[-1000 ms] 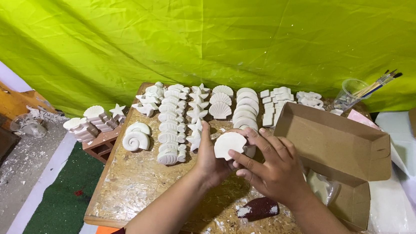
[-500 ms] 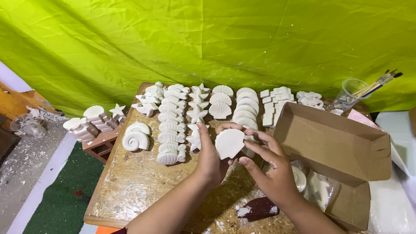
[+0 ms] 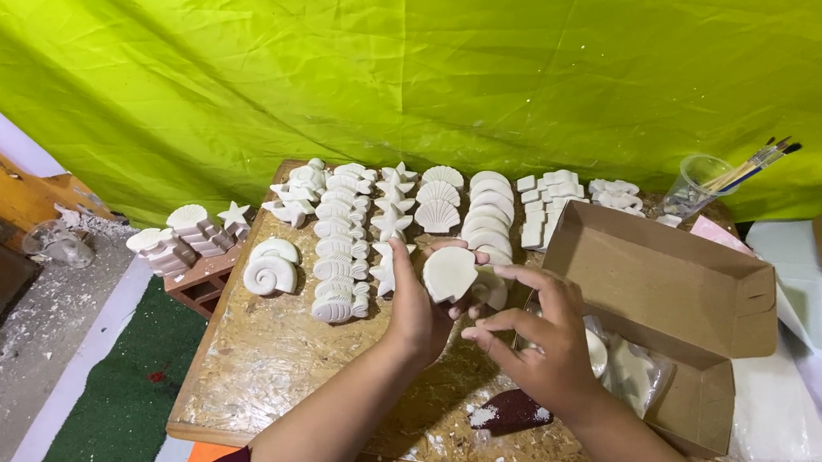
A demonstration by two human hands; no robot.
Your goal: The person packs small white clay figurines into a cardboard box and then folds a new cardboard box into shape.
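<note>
The left hand (image 3: pixel 418 310) is clamped on one white shell cast (image 3: pixel 449 273), held above the wooden table (image 3: pixel 264 358). The right hand (image 3: pixel 539 339), fingers loosely curled, holds nothing, at 4 o'clock. One open cardboard box (image 3: pixel 674 287) lies at 3 o'clock; two snail shells (image 3: pixel 272 269) at 9 o'clock.
</note>
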